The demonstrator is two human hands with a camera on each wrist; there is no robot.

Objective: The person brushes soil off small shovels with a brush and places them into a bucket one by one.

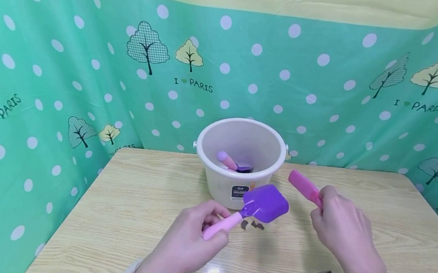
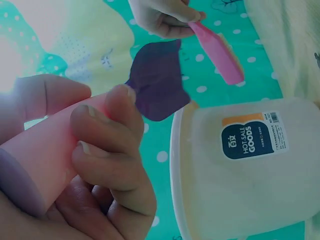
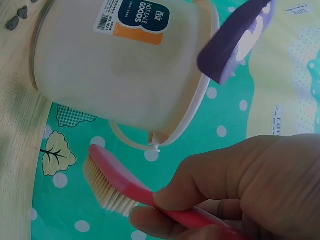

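My left hand (image 1: 191, 237) grips a toy shovel by its pale pink handle (image 2: 55, 145), thumb and fingers curled round it. The shovel's purple blade (image 1: 266, 204) tilts up to the right and overlaps the front of a white bucket (image 1: 216, 181) in the head view. To the right, my right hand (image 1: 344, 228) holds a pink brush (image 1: 303, 186) by its handle, raised above the table. Its pale bristles (image 3: 107, 187) face down and left in the right wrist view. A few dark bits (image 1: 260, 226) lie on the table just in front of the bucket.
Inside the bucket rests another tool with a pink and lilac handle (image 1: 227, 160) and a dark purple end (image 1: 245, 169). The bucket stands near the back edge of the wooden table (image 1: 116, 215). A green dotted curtain (image 1: 97, 64) hangs behind and at both sides.
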